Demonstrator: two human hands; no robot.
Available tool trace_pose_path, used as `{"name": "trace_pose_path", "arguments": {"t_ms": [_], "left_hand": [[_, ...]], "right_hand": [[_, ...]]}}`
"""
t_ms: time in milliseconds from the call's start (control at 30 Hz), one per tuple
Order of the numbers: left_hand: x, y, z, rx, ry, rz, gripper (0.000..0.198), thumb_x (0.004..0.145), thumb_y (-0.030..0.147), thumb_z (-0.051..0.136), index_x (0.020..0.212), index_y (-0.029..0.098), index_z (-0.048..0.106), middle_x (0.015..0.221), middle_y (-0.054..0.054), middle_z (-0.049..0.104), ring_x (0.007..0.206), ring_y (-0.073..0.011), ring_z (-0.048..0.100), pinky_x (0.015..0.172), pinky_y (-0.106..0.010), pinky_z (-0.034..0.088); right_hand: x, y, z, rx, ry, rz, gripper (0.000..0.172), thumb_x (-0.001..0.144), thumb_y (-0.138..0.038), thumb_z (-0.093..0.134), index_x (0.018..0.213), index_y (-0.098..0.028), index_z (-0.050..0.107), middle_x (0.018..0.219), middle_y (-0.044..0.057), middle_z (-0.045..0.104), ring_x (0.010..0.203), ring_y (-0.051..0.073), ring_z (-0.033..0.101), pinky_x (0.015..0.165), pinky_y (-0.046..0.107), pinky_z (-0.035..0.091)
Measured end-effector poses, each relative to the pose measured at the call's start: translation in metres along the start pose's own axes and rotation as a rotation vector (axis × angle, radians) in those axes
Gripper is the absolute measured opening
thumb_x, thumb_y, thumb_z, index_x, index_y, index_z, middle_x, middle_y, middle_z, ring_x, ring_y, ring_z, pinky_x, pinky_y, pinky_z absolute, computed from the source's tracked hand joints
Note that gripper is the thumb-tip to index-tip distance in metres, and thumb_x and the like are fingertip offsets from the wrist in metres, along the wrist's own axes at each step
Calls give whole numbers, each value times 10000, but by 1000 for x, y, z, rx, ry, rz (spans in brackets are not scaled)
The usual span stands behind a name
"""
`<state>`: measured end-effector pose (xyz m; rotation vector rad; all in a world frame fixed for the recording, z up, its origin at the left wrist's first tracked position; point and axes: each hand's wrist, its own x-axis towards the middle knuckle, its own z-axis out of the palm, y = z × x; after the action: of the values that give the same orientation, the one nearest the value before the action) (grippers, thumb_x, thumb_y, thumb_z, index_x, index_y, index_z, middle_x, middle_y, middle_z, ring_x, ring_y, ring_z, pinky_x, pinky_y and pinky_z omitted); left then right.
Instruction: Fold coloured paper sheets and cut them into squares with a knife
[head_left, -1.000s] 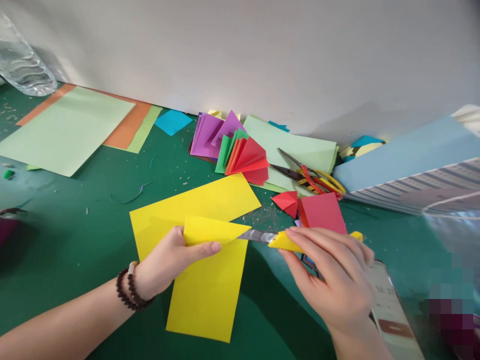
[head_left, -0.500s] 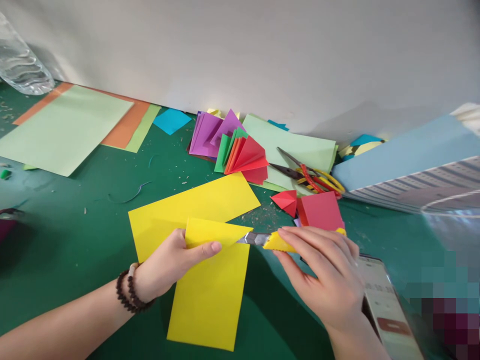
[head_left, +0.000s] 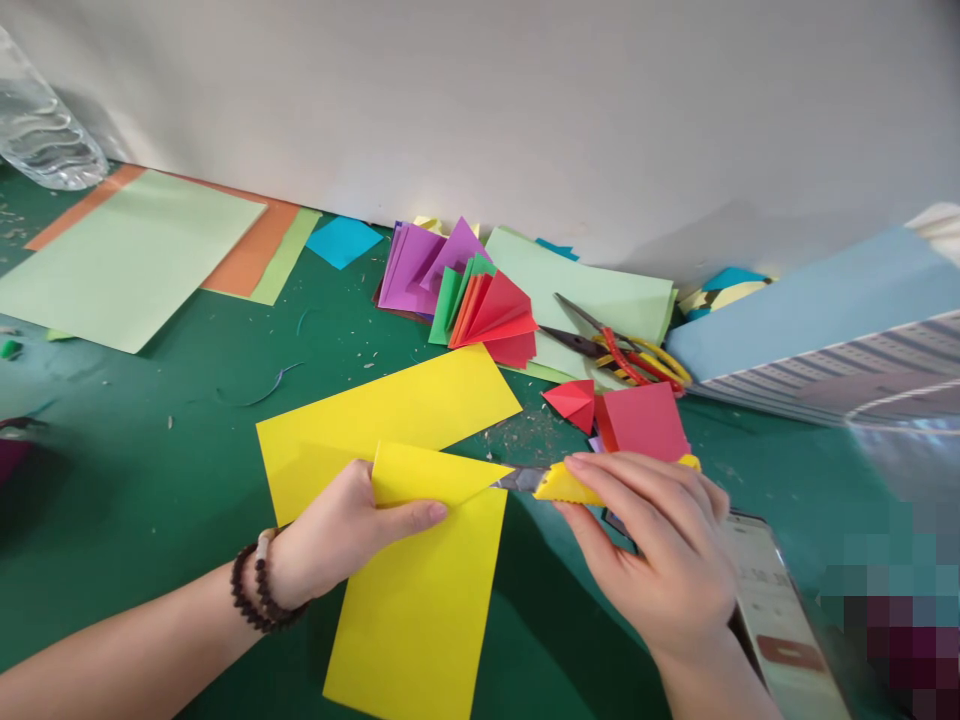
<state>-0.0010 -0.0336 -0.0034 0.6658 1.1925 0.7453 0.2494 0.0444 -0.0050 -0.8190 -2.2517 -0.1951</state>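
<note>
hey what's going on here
A person is working with yellow paper at a green table. The left hand grips a folded yellow sheet, thumb on top. The right hand holds a yellow-handled utility knife, its blade at the right end of the fold. The sheet is not cut all the way through there. Another yellow piece lies just behind, with folded red papers farther back.
</note>
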Motion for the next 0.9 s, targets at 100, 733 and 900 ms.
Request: {"name": "trace_pose_path", "arguments": {"t_ms": [100,733,900], "left_hand": [[-1,2,-1,22,17,-19,464,751,507,751,1106,208,722,1039,-76,763,942,-282,722,728,-326,575],[1,1,-2,-78,23,3,431,768,457,765,1126,233,678,1173,-52,728,1057,-277,695,872,-384,579],[2,-1,0,-49,14,72,450,762,479,768,1133,236,688,1223,-42,706,1157,-276,640,953,-369,536]], "right_hand": [[0,1,-1,-7,0,-5,295,777,-139,767,1053,-193,677,932,76,726,866,234,672,819,377,467],[2,4,-1,-21,21,3,307,758,-122,781,1037,-207,682,910,60,733,841,227,684,803,374,473],[2,2,-2,-19,15,-4,330,751,-115,786,1051,-203,679,921,67,736,840,225,681,796,374,473]]}}
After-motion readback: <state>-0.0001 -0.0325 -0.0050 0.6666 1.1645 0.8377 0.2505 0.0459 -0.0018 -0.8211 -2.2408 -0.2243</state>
